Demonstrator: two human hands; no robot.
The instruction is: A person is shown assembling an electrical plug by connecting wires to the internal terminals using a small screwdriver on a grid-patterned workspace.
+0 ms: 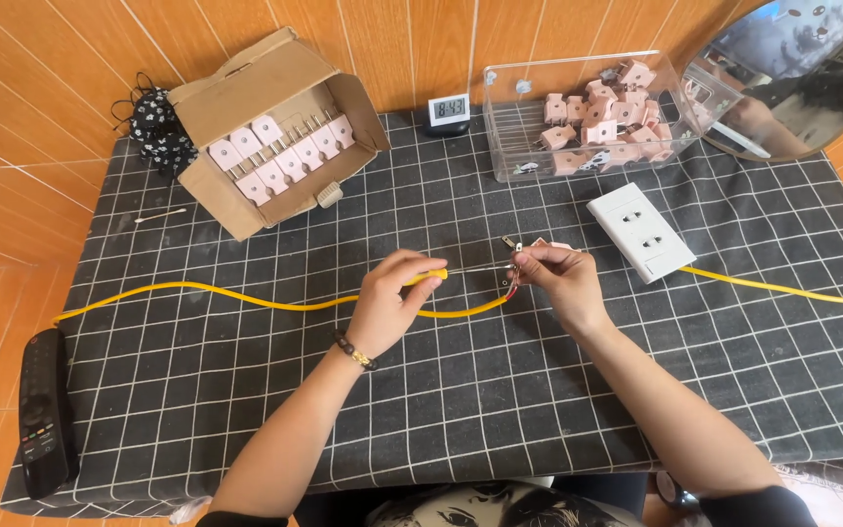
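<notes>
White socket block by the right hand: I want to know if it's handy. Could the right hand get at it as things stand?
Probably yes. The white socket block lies beside the right hand with bare tablecloth between, but that hand already pinches a small plug part.

Bright, even daylight; soft faint shadows under both hands; mild glare on the round tilted mirror (800,73); sharp focus, slight wide-angle bending at edges.
</notes>
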